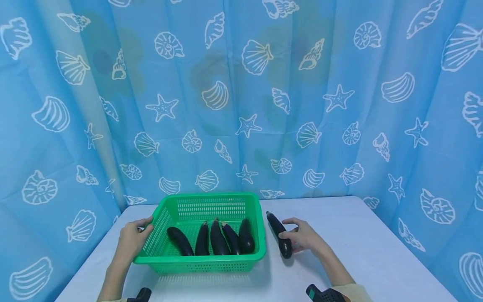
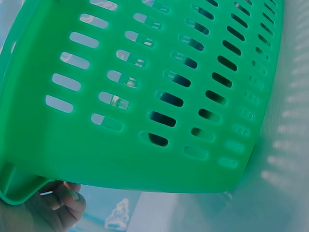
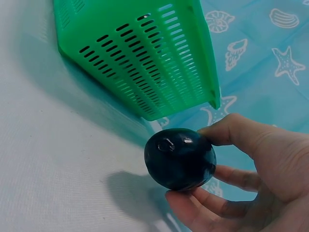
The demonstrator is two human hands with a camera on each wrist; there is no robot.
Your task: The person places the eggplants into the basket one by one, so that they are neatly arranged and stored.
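Note:
A green plastic basket (image 1: pixel 200 259) with slotted walls stands on the table, and several dark purple eggplants (image 1: pixel 218 240) lie side by side inside it. At the basket's left side, my left hand (image 1: pixel 133 240) grips the rim; in the left wrist view its curled fingers (image 2: pixel 72 200) show beneath the rim's edge. To the right of the basket, my right hand (image 1: pixel 303 235) holds another eggplant (image 1: pixel 275 226) between thumb and fingers, its stem end pointing away from me. The right wrist view shows this eggplant's rounded end (image 3: pixel 178 159) close over the white surface, with its shadow beside it.
The table has a white cover (image 1: pixel 358 235) that stretches to the right of the held eggplant. Behind and on both sides hangs a blue curtain (image 1: pixel 234 126) printed with white shells and starfish. Dark wrist devices (image 1: pixel 326 295) show at the lower edge.

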